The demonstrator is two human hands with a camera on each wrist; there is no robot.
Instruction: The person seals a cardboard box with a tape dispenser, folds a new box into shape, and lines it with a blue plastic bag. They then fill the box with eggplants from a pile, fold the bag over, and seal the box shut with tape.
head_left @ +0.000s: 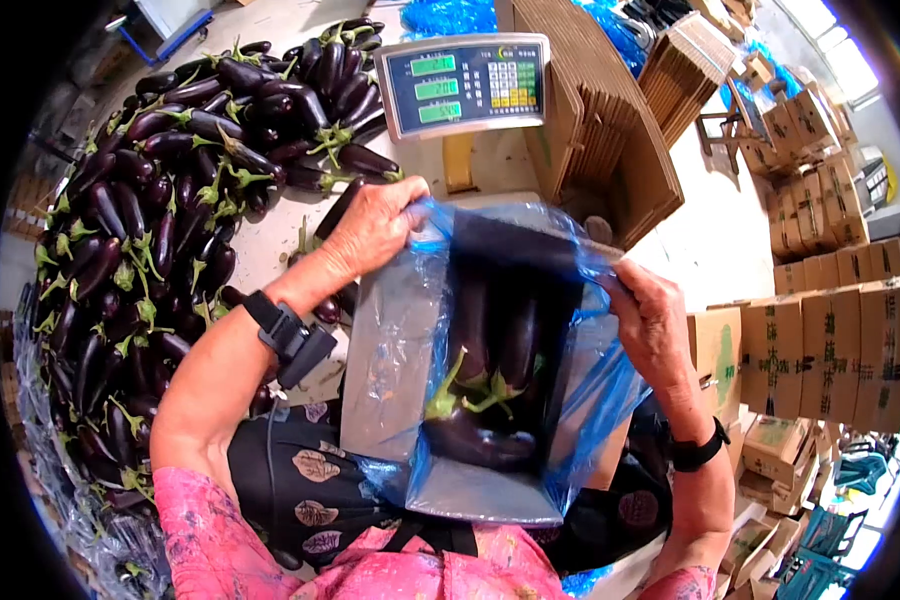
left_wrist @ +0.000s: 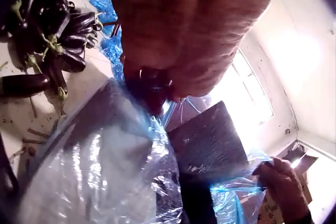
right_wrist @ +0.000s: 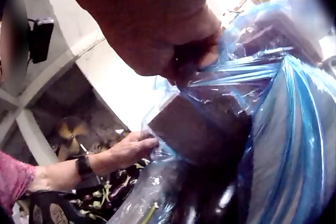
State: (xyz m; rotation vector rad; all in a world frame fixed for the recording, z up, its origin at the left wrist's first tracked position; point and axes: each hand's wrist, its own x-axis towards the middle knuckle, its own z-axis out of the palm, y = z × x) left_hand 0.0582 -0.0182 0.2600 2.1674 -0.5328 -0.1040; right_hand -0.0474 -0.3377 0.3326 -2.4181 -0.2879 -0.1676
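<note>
A box [head_left: 375, 380] lined with a thin blue plastic bag [head_left: 600, 370] stands in front of the person, its flaps spread out. Inside lie several dark eggplants [head_left: 470, 330] with green stems. At the box's far left corner the left hand [head_left: 375, 225] pinches the bag's edge. The right hand [head_left: 655, 310] grips the bag at the far right corner. In the left wrist view the bag stretches across a box flap [left_wrist: 210, 140] between both hands. Pulled folds of plastic run from the right hand [right_wrist: 184, 50] in the right wrist view.
A large heap of eggplants [head_left: 170, 200] covers the left side. Beyond the box stands a digital scale display [head_left: 465, 85] with lit green readouts. Folded cardboard [head_left: 610, 110] leans at the back right. Stacked printed cartons [head_left: 820, 345] line the right side.
</note>
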